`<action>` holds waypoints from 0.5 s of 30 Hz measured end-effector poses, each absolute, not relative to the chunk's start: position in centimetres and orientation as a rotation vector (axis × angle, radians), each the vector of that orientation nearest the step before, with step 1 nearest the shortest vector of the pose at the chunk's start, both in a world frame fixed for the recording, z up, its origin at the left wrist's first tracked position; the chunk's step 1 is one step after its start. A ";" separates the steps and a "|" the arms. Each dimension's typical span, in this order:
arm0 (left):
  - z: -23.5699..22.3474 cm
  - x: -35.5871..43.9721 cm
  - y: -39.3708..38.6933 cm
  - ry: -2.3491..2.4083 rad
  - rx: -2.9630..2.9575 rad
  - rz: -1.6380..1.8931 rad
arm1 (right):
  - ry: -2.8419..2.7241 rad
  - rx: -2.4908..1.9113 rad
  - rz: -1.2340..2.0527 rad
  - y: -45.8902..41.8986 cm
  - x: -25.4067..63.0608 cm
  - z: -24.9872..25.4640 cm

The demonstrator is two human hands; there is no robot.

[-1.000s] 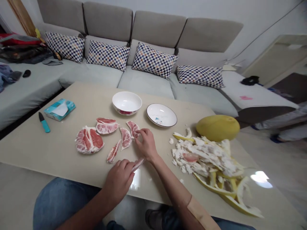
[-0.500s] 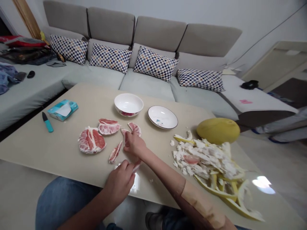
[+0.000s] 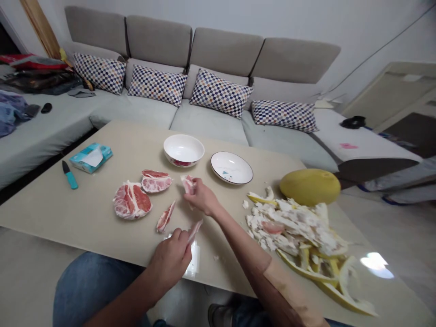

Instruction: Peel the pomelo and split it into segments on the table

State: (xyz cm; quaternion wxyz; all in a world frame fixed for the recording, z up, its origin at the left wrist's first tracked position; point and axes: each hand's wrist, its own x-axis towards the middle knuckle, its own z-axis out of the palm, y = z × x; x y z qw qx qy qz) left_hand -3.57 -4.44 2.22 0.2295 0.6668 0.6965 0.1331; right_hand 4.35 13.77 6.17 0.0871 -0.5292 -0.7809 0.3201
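Observation:
My left hand point(image 3: 172, 256) is closed on a pale pink strip of pomelo point(image 3: 194, 230) near the table's front edge. Farther out, my right hand point(image 3: 203, 197) pinches a pomelo segment point(image 3: 188, 184); whether it holds one piece or two overlapping ones I cannot tell. Between the hands and to their left lies a single peeled segment point(image 3: 165, 217) with red flesh. Beyond it rest a chunk of joined segments point(image 3: 156, 181) and a larger peeled pomelo piece point(image 3: 132, 202) with white membrane.
A white bowl point(image 3: 184, 147) and a dark-rimmed plate point(image 3: 232, 169) stand beyond my hands. At right, a whole yellow pomelo point(image 3: 309, 186) sits behind a heap of peel and pith point(image 3: 296, 227). At left are a tissue pack point(image 3: 91, 157) and a teal-handled knife point(image 3: 70, 175).
My right hand has moved slightly up and right with a segment in its fingers. My left hand has stayed nearly in place, its strip now more visible.

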 end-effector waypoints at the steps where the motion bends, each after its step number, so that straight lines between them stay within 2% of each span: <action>1: 1.9 -3.7 -4.4 1.921 1.833 0.417 | -2.255 -1.581 1.029 14.0 5.5 6.5; 5: 1.0 -4.0 -3.6 2.006 1.817 0.666 | -2.004 -1.620 1.256 12.5 10.5 6.9; 10: 0.3 -3.6 -2.8 2.005 1.866 0.993 | -1.644 -1.549 1.567 6.3 12.4 3.9; 12: 0.2 -3.4 -2.9 1.915 1.841 1.064 | -1.619 -1.441 1.563 4.4 11.4 2.5; 15: 0.0 -3.6 -3.3 1.861 1.876 1.058 | -1.687 -1.376 1.358 3.3 9.1 1.3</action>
